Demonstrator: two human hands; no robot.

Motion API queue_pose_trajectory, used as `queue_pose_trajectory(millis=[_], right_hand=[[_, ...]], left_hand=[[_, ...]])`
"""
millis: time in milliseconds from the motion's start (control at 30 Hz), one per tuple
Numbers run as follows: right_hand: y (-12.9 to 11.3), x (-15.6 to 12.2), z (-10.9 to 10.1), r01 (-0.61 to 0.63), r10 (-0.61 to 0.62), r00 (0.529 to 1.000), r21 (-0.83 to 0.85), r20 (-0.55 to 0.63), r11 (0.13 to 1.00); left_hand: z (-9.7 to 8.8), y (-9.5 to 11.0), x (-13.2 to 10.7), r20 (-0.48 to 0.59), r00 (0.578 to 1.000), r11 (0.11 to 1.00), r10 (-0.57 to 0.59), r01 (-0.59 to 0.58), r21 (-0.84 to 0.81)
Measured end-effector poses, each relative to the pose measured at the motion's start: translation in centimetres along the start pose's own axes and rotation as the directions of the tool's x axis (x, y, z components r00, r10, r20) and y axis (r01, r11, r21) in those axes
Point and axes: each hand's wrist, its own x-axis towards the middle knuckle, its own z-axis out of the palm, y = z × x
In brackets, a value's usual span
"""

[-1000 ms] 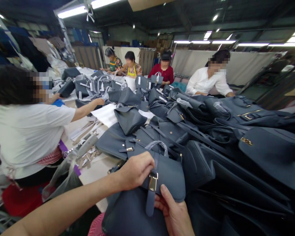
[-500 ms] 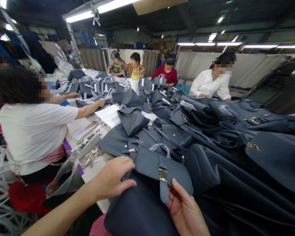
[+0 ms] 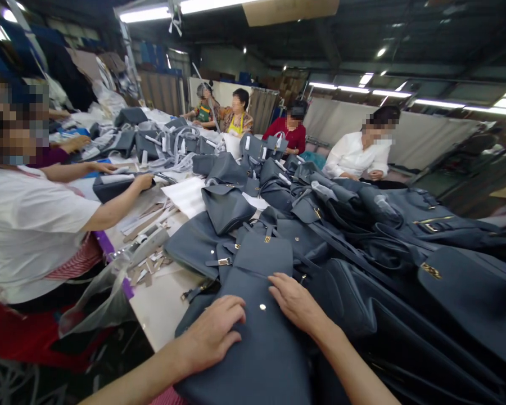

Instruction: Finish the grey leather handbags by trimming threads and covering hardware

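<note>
A dark blue-grey backpack (image 3: 253,360) lies in front of me at the table's near edge. Its flap (image 3: 261,256) is folded back away from me, with a gold-coloured clasp at the far end. A round silver snap (image 3: 262,307) shows on the front panel. My left hand (image 3: 215,332) rests on the bag's left side, fingers stretched and thumb apart. On the right, my right hand (image 3: 297,304) lies with spread fingers near the fold of the flap. Just beyond my left hand is a small strap with a gold buckle (image 3: 224,261).
More dark bags (image 3: 375,315) are heaped to the right and beyond. Leather scraps (image 3: 152,267) lie on the white table (image 3: 160,306) at left. A co-worker in a white shirt (image 3: 29,219) handles a bag there. Several other people sit across the table.
My right hand has left the buckled strap and now lies on the bag. The flap has been turned back, uncovering the snap. The co-worker at left has pulled a bag closer.
</note>
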Motion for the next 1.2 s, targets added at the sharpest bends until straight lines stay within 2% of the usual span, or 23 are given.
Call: queue_pose_trajectory(millis=[100,200,300,367,433,500,533,567,600,667,700,767,800,867,933,1067,1200], right_hand=[[-0.7,1.2,0.9,0.015,0.001,0.995,-0.163,0.100,0.986],[-1.6,1.9,0.6,0.013,0.034,0.986,-0.285,0.160,0.958],[-2.3,2.0,-0.3,0.003,0.063,0.980,-0.337,0.186,0.941],[-2.4,2.1,-1.1,-0.016,0.086,0.975,-0.319,0.206,0.947],[-2.3,2.2,-1.8,-0.031,0.095,0.965,-0.256,0.244,0.966],[-2.0,2.5,-2.4,-0.036,0.083,0.949,-0.156,0.305,0.987],[-1.8,2.7,-2.7,-0.040,0.072,0.939,-0.101,0.337,0.994],[-1.7,2.9,-2.9,-0.046,0.060,0.930,-0.047,0.363,0.998],[-1.6,3.1,-3.2,-0.056,0.049,0.923,0.006,0.382,0.998],[-1.7,3.1,-3.7,-0.083,0.031,0.917,0.115,0.397,0.990],[-1.8,3.0,-3.9,-0.100,0.025,0.918,0.171,0.396,0.980],[-2.2,2.6,-4.4,-0.138,0.018,0.920,0.279,0.392,0.950],[-2.4,2.3,-4.6,-0.158,0.019,0.920,0.328,0.391,0.931],[-2.8,1.6,-4.9,-0.200,0.032,0.924,0.410,0.381,0.890],[-3.0,0.9,-5.0,-0.246,0.063,0.928,0.477,0.367,0.844],[-3.1,0.1,-4.8,-0.338,0.114,0.918,0.602,0.379,0.724],[-3.2,-0.3,-4.5,-0.384,0.121,0.908,0.679,0.402,0.625]], left_hand=[[0.3,0.4,0.2,-0.022,0.994,0.979,-0.109,0.111,0.170],[0.3,0.3,0.8,0.027,0.984,0.933,-0.175,0.158,0.323],[-0.9,-1.2,0.9,0.109,0.981,0.903,-0.159,0.100,0.419],[-2.7,-3.2,0.2,0.142,0.966,0.864,-0.214,0.120,0.490],[-5.0,-5.7,-1.3,0.059,0.928,0.740,-0.369,0.254,0.623],[-7.1,-7.8,-3.0,-0.127,0.870,0.557,-0.476,0.410,0.722],[-7.9,-8.3,-3.6,-0.150,0.852,0.534,-0.502,0.441,0.721],[-8.4,-8.5,-4.1,-0.166,0.844,0.548,-0.510,0.468,0.694],[-8.7,-8.3,-4.2,-0.161,0.860,0.609,-0.484,0.463,0.644],[-8.2,-6.6,-3.7,-0.153,0.936,0.802,-0.319,0.352,0.482],[-7.7,-5.2,-3.1,-0.156,0.967,0.891,-0.200,0.246,0.381],[-6.3,-2.2,-1.5,-0.147,0.989,0.987,0.018,0.006,0.162],[-5.5,-0.6,-0.6,-0.139,0.988,0.997,0.066,-0.058,0.056],[-4.1,2.0,1.2,-0.149,0.983,0.990,0.104,-0.116,-0.080],[-3.0,3.6,2.5,-0.169,0.977,0.984,0.130,-0.148,-0.101],[-1.7,4.6,4.1,-0.149,0.967,0.978,0.205,-0.196,0.070],[-1.1,4.7,4.8,-0.148,0.936,0.919,0.320,-0.269,0.288]])
